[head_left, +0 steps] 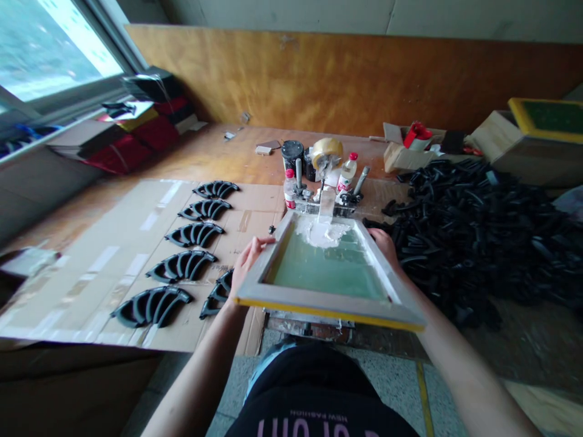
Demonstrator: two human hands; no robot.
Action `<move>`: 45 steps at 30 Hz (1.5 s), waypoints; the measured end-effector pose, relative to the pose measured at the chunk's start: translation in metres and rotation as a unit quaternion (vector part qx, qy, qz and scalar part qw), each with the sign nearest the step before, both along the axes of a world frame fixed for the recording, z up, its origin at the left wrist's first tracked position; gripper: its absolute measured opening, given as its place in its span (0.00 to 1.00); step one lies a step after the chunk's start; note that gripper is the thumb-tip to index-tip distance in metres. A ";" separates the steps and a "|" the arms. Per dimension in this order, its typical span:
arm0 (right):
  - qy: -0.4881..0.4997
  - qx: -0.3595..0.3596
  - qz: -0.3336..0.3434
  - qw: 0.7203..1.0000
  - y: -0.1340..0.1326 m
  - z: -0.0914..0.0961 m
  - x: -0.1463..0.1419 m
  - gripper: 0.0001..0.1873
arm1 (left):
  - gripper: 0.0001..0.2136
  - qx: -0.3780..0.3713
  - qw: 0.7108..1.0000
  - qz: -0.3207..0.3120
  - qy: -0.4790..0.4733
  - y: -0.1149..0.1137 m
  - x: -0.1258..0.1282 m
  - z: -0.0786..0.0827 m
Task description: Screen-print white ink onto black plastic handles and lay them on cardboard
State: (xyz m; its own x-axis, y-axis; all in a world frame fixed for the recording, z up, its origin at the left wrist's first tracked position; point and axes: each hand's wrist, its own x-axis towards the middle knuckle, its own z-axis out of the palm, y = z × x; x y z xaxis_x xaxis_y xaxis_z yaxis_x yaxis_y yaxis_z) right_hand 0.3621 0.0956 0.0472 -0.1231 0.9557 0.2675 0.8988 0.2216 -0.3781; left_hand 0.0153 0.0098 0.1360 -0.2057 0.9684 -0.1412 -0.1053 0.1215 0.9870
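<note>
A wooden printing screen frame [328, 302] with green mesh and a smear of white ink at its far end is tilted up at its near edge. My left hand [247, 261] grips the frame's left rail, fingers curled over it. My right hand [385, 246] holds the right rail, fingers mostly hidden behind the wood. A squeegee [327, 203] stands in the white ink near the hinge clamp at the far end.
Several black curved plastic parts [182, 265] lie in a row on cardboard [91, 267] to the left. A big heap of the same black parts [473, 230] fills the right. Bottles [347, 172], a tape roll [327, 152] and a black jar [292, 153] stand behind the screen.
</note>
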 end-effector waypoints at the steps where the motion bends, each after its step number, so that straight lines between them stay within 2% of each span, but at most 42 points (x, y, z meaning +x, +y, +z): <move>1: 0.012 0.018 -0.012 1.000 0.008 0.007 0.003 0.20 | 0.25 -0.040 0.999 -0.026 0.014 -0.010 -0.005 -0.010; 3: 0.026 0.062 -0.002 0.998 0.023 0.022 -0.009 0.24 | 0.27 -0.100 0.992 -0.069 0.031 -0.024 -0.011 -0.034; 5: 0.015 0.098 0.039 0.994 0.036 0.034 -0.038 0.30 | 0.33 -0.138 0.987 -0.083 0.023 -0.032 -0.012 -0.060; 7: -0.022 0.095 0.076 0.992 0.045 0.041 -0.071 0.31 | 0.38 -0.156 0.984 -0.080 0.015 -0.033 -0.011 -0.084; 10: -0.082 0.023 0.095 0.992 0.050 0.041 -0.107 0.18 | 0.38 -0.163 0.983 -0.081 0.020 -0.029 -0.009 -0.108; 12: -0.111 -0.024 0.111 0.987 0.045 0.036 -0.117 0.09 | 0.37 -0.158 0.983 -0.089 0.034 -0.028 -0.010 -0.114; 14: -0.127 -0.036 0.154 0.979 0.031 0.031 -0.116 0.04 | 0.35 -0.152 0.982 -0.095 0.054 -0.027 -0.011 -0.116; 18: -0.118 -0.019 0.315 0.942 -0.003 0.030 -0.094 0.06 | 0.32 -0.152 0.981 -0.098 0.067 -0.029 -0.012 -0.116; 20: -0.097 -0.029 0.387 0.917 -0.011 0.035 -0.084 0.08 | 0.31 -0.152 0.982 -0.095 0.062 -0.029 -0.011 -0.116; 21: -0.086 -0.038 0.402 0.911 -0.011 0.038 -0.080 0.08 | 0.31 -0.149 0.983 -0.093 0.059 -0.029 -0.011 -0.116; 22: -0.078 -0.045 0.399 0.912 -0.009 0.039 -0.079 0.07 | 0.31 -0.146 0.984 -0.090 0.056 -0.029 -0.010 -0.116; 24: -0.061 -0.034 0.347 0.935 -0.004 0.038 -0.082 0.05 | 0.30 -0.141 0.985 -0.085 0.053 -0.029 -0.010 -0.116; 27: -0.042 0.032 0.286 0.957 -0.007 0.025 -0.092 0.07 | 0.30 -0.145 0.984 -0.090 0.041 -0.028 -0.012 -0.115; 30: -0.038 0.061 0.324 0.943 -0.023 0.014 -0.092 0.13 | 0.31 -0.148 0.984 -0.094 0.028 -0.028 -0.014 -0.115; 33: -0.028 0.032 0.362 0.931 -0.028 0.018 -0.085 0.11 | 0.30 -0.149 0.984 -0.092 0.029 -0.028 -0.014 -0.113; 36: -0.008 0.000 0.309 0.951 -0.005 0.033 -0.087 0.07 | 0.30 -0.154 0.983 -0.092 0.024 -0.030 -0.013 -0.102; 40: -0.010 -0.007 0.158 0.987 0.042 0.055 -0.095 0.25 | 0.34 -0.152 0.984 -0.089 0.030 -0.030 -0.013 -0.067; 42: -0.013 0.009 0.095 0.995 0.057 0.064 -0.084 0.30 | 0.32 -0.129 0.988 -0.076 0.043 -0.028 -0.012 -0.044; 45: 0.040 0.056 0.002 0.998 0.065 0.066 -0.045 0.23 | 0.29 -0.096 0.993 -0.047 0.048 -0.016 -0.007 -0.015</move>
State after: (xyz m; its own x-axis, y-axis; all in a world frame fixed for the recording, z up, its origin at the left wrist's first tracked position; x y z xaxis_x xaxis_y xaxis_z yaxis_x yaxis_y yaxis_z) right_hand 0.3170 0.1601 0.1129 -0.1009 0.9185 0.3823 0.8661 0.2702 -0.4205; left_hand 0.0085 -0.0061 0.1215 -0.1365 0.9409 -0.3100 0.0088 0.3141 0.9493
